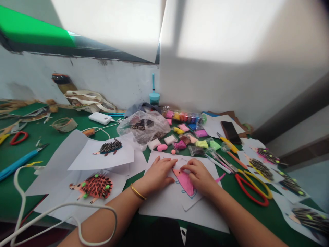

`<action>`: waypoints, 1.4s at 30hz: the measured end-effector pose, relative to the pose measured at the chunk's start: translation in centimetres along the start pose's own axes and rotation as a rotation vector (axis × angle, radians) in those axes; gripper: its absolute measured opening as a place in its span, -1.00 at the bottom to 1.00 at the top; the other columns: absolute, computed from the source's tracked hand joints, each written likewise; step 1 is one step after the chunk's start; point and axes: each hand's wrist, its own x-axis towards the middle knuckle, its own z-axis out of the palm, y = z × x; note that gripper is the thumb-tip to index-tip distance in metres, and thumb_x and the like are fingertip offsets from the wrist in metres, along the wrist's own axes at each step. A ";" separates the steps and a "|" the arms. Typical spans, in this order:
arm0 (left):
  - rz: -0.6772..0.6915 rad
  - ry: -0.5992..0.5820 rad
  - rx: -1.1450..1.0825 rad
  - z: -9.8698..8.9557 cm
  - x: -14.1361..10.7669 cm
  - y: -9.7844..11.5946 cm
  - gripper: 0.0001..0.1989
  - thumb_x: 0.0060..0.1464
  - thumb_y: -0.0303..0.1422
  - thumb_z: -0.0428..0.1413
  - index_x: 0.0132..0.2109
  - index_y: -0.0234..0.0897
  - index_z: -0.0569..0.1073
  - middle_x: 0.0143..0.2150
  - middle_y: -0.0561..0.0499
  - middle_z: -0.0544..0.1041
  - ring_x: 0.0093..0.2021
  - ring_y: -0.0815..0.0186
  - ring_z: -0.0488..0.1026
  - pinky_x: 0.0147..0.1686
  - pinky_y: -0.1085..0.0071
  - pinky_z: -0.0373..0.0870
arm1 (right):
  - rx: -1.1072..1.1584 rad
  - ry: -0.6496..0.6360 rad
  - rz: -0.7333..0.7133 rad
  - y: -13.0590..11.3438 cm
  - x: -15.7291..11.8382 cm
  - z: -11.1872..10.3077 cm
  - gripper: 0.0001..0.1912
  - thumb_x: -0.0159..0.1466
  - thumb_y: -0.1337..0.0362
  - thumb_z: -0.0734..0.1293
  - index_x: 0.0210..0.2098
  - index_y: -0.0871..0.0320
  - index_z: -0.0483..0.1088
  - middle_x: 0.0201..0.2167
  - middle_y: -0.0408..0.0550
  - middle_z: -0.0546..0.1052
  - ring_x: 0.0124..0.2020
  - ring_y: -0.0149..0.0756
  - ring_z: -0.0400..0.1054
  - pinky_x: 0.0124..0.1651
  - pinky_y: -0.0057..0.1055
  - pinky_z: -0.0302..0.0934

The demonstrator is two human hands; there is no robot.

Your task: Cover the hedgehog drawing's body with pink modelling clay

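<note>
Pink clay (184, 182) lies on paper (164, 207), axis 11-to-5 o'clock, at 6 o'clock from the nearer right hand (199, 175)'s curled fingers, grip unclear; left hand (159, 173), thumb wide, at its 10 o'clock.

The green table (58, 143) carries paper sheets (159, 206), scissors (240, 172), coloured packets (202, 133) and a clear bag (144, 126).

A pink hedgehog figure (185, 181) lies flat on white paper (164, 207); snout upper left; blue outlines along its lower edge.
</note>
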 end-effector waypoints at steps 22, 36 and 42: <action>-0.015 0.008 -0.012 -0.3 -0.1 0.2 -0.30 0.02 -0.38 0.26 0.28 -0.14 0.20 0.27 -0.11 0.34 0.30 0.09 0.19 0.32 -0.06 -0.13 | 0.016 0.036 -0.016 0.4 -0.2 0.2 -0.49 0.08 0.60 0.16 -0.15 0.07 0.56 -0.24 -0.02 0.39 -0.13 -0.19 0.26 0.00 -0.22 0.18; 0.000 0.033 -0.001 0.2 -0.2 -0.2 -0.29 0.03 -0.35 0.26 0.29 -0.13 0.18 0.28 -0.12 0.33 0.30 0.09 0.20 0.31 -0.07 -0.13 | -0.037 0.006 -0.018 0.1 -0.2 0.0 -0.53 0.13 0.57 0.19 -0.17 0.02 0.57 -0.24 -0.04 0.40 -0.13 -0.20 0.26 0.00 -0.23 0.17; -0.008 0.023 -0.003 0.0 -0.2 0.0 -0.30 0.03 -0.34 0.26 0.29 -0.14 0.19 0.27 -0.12 0.34 0.30 0.10 0.20 0.32 -0.06 -0.14 | -0.078 0.020 -0.086 0.3 -0.6 0.1 -0.56 0.17 0.53 0.24 -0.14 -0.06 0.56 -0.24 -0.05 0.39 -0.15 -0.21 0.26 -0.05 -0.24 0.19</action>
